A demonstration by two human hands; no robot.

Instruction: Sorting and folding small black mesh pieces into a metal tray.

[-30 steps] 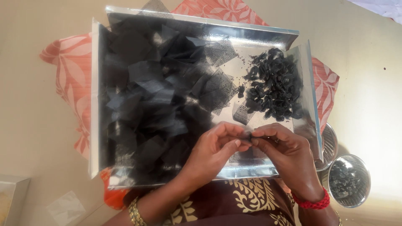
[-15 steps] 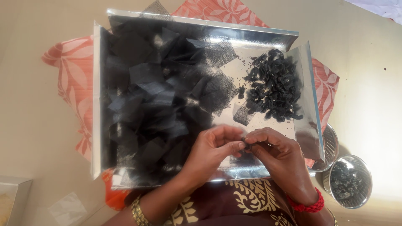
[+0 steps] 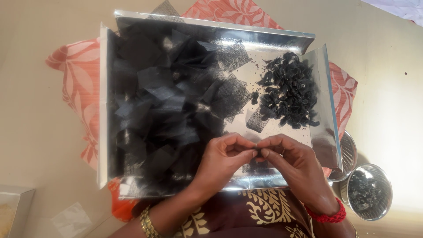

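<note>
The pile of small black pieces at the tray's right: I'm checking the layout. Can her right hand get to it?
Probably yes: the pile lies open just beyond the right hand, nothing between.

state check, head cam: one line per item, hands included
left hand: fingertips pinched, meeting the right's
right hand: fingertips pinched; what they hold is too small to tell
silver tray: flat on patterned cloth
black mesh squares: loose overlapping heap, tray's left
small black pieces: piled, tray's right
steel bowl: upright, dark bits inside
</note>
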